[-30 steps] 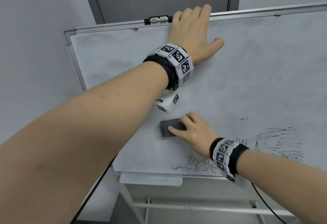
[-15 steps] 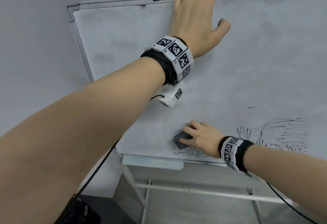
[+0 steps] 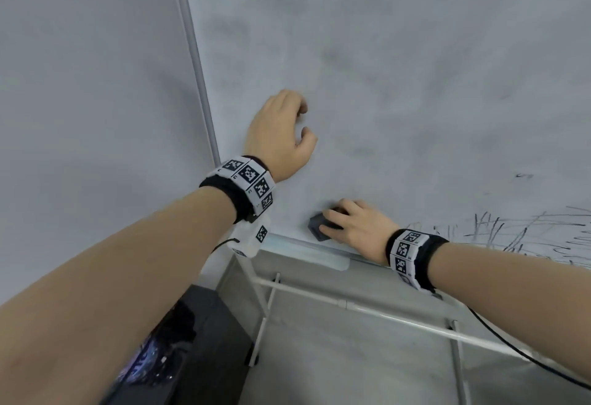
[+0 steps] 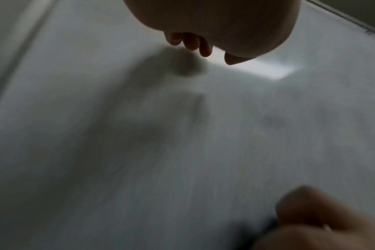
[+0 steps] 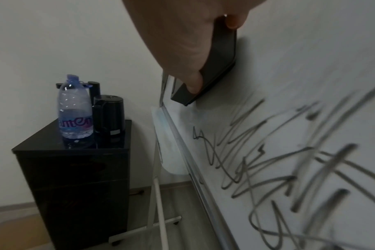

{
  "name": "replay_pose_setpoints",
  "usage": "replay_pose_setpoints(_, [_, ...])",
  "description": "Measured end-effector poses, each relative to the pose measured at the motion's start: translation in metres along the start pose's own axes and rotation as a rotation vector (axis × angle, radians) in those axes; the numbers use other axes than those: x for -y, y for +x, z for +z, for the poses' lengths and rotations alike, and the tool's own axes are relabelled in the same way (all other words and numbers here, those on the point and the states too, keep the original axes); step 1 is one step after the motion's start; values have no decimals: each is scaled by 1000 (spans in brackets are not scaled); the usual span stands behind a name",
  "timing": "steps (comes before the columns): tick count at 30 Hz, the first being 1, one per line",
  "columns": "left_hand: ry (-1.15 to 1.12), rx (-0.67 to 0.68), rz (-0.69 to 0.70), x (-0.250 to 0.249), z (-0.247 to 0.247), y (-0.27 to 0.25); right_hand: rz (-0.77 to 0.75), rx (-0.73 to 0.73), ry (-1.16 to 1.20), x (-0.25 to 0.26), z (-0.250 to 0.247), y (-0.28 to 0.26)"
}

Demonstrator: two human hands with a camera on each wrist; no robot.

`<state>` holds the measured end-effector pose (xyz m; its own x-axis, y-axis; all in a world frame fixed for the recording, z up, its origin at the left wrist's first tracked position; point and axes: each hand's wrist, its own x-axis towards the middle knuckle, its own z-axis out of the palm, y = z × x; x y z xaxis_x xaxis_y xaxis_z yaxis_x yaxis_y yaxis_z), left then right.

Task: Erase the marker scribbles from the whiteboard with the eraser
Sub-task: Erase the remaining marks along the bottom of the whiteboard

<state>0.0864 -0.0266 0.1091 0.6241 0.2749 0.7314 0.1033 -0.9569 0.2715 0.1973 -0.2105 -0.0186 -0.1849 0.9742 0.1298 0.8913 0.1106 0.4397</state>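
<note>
The whiteboard [image 3: 415,69] fills the upper right of the head view. My right hand [image 3: 355,225] grips a dark grey eraser [image 3: 318,228] and presses it flat on the board at its lower left corner, just above the frame. In the right wrist view the thumb and fingers clamp the eraser [image 5: 218,64] by its long sides. Black marker scribbles [image 3: 527,235] run along the bottom edge, to the right of that hand, and show large in the right wrist view [image 5: 289,160]. My left hand [image 3: 281,129] rests against the board near its left frame, fingers loosely curled, holding nothing.
A small stray mark [image 3: 524,176] sits above the scribbles. Under the board are a pale tray [image 3: 307,252], white stand bars [image 3: 351,305] and a black cable [image 3: 511,347]. Left of the stand, a black cabinet [image 5: 75,177] carries a water bottle [image 5: 75,110] and a kettle [image 5: 109,115].
My left hand left the board's top edge and dropped low beside the left frame. The right hand slid the eraser down-left to the bottom corner; the scribbles there are gone.
</note>
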Motion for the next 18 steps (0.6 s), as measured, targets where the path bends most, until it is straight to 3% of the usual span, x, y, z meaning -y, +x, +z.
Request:
replay_pose_setpoints(3, [-29, 28, -223, 30, 8, -68, -41, 37, -3, 11, 11, 14])
replay_pose_setpoints(5, [-9, 153, -444, 42, 14, -112, -77, 93, 2, 18, 21, 18])
replay_pose_setpoints(6, [32, 289, -591, 48, 19, -133, -94, 131, 5, 22, 25, 19])
replay_pose_setpoints(8, [137, 725, -847, 59, 33, -170, -113, 175, -15, 28, 31, 18])
replay_pose_setpoints(9, [120, 927, -953, 64, 41, -187, -116, 189, -29, 31, 34, 17])
replay_pose_setpoints(10, [60, 1044, -1051, 68, 48, -200, -121, 194, -38, 32, 35, 16])
replay_pose_setpoints(11, [-9, 1071, -1136, 69, 53, -207, -127, 196, -45, 32, 36, 14])
replay_pose_setpoints(18, [-367, 842, -1500, 55, 91, -190, -118, 228, -104, 28, 39, -19])
